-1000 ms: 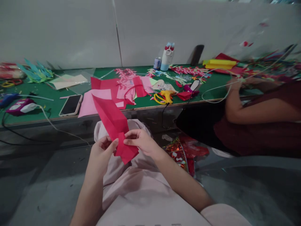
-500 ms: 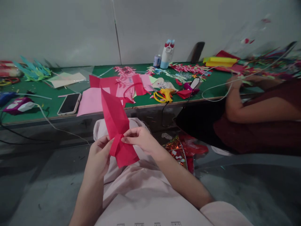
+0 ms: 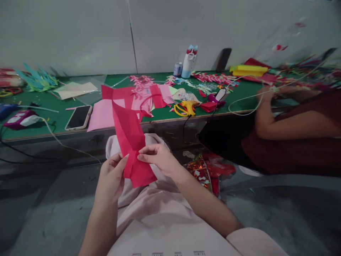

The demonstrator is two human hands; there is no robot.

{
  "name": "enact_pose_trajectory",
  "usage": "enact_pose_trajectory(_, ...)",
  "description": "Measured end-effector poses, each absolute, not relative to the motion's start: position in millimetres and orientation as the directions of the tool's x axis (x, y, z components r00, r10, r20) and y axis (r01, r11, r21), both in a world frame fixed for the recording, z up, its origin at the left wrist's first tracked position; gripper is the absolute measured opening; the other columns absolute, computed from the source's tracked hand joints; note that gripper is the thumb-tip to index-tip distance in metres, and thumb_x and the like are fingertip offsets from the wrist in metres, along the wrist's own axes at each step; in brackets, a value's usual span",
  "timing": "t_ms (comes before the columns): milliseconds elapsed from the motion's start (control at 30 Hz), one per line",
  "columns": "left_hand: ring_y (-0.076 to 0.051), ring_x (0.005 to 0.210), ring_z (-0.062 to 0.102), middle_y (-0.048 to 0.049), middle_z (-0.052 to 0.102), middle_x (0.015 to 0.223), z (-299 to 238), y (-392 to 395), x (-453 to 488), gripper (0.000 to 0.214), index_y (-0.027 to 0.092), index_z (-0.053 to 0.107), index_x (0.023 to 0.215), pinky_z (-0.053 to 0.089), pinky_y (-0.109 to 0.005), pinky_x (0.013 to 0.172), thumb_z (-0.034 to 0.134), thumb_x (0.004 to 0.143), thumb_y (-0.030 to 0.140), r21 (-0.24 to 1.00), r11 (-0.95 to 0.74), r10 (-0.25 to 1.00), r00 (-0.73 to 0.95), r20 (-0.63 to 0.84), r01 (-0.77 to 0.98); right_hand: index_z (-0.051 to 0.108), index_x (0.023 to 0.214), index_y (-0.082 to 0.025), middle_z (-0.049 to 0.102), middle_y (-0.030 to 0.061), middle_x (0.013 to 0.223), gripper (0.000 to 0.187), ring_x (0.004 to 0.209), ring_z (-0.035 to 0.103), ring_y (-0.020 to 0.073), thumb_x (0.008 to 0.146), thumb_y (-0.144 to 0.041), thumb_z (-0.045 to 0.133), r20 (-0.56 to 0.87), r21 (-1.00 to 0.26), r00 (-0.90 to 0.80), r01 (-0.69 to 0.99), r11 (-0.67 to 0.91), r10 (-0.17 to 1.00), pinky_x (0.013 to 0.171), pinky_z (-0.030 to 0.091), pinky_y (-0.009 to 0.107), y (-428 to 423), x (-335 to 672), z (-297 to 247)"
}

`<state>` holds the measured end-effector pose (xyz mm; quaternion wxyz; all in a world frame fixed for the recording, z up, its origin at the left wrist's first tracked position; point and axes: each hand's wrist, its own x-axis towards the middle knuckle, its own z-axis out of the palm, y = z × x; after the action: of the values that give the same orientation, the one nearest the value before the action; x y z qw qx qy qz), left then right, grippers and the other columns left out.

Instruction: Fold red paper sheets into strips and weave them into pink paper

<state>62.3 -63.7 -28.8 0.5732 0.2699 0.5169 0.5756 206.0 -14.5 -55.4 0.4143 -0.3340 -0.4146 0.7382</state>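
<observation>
A creased sheet of red paper (image 3: 129,129) is held over my lap, its long upper part standing up and its lower edge near my thighs. A narrow folded flap crosses it where both hands meet. My left hand (image 3: 111,174) pinches the left edge, thumb on the near face. From the other side, my right hand (image 3: 157,156) pinches the paper by the fold between thumb and fingers. Beyond the sheet, pink paper (image 3: 102,115) and more red paper (image 3: 125,96) lie on the green table (image 3: 160,119).
A phone (image 3: 79,118) and a purple-white device (image 3: 22,120) lie on the left. Yellow-handled scissors and a yellow glue gun (image 3: 188,106) rest near the edge. A white bottle (image 3: 189,62) stands behind. At right, a co-worker's arm (image 3: 287,122) reaches over the table; a white cord (image 3: 246,113) hangs nearby.
The red paper has tilted slightly left and its top has dropped a little. The crossing flap now lies flatter against the sheet. Both hands keep their hold, almost in place.
</observation>
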Motion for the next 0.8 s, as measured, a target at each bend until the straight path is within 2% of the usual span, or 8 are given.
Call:
enact_pose_trajectory(167,-0.014,0.053,0.061,0.0001,0.066,0.061,-25.3,-62.6,63.4,0.027,0.016,0.062,0.069,0.048,-0.023,0.051,0.083,0.055,0.028,0.908,0.199,0.933,-0.213,-0.291,-0.369,0.071,0.075,-0.014,0.066,0.0014,0.074,0.041,0.069,0.058,0.0117,0.046,-0.036,0.09,-0.192,-0.879,-0.46,-0.312,-0.36,0.867,0.074,0.048,0.029,-14.1,209.5,-52.1)
enact_pose_trajectory(400,-0.008,0.039,0.049,0.0039,0.058,0.049,-23.6,-61.3,62.7,0.028,0.016,0.063,0.068,0.039,-0.018,0.039,0.082,0.054,0.031,0.915,0.217,0.928,-0.22,-0.302,-0.34,0.072,0.077,-0.015,0.066,0.0,0.075,0.037,0.071,0.059,0.0114,0.051,-0.037,0.088,-0.149,-0.909,-0.444,-0.291,-0.3,0.884,0.074,0.047,0.027,-13.7,205.9,-56.5)
enact_pose_trajectory(633,-0.007,0.04,0.049,0.0042,0.059,0.052,-26.5,-60.6,58.0,0.027,0.016,0.063,0.07,0.04,-0.017,0.04,0.081,0.057,0.031,0.897,0.27,0.915,-0.196,-0.352,-0.35,0.071,0.073,-0.016,0.065,-0.0022,0.072,0.031,0.068,0.058,0.0088,0.053,-0.035,0.087,-0.09,-0.88,-0.435,-0.386,-0.275,0.896,0.074,0.047,0.024,-17.6,201.6,-55.5)
enact_pose_trajectory(800,-0.008,0.041,0.051,0.003,0.061,0.054,-28.8,-60.7,56.9,0.025,0.017,0.062,0.07,0.04,-0.018,0.042,0.079,0.06,0.032,0.905,0.268,0.918,-0.199,-0.345,-0.331,0.072,0.076,-0.016,0.067,-0.0007,0.073,0.036,0.07,0.06,0.011,0.05,-0.037,0.087,-0.123,-0.886,-0.46,-0.348,-0.306,0.879,0.076,0.05,0.027,-17.5,204.8,-51.7)
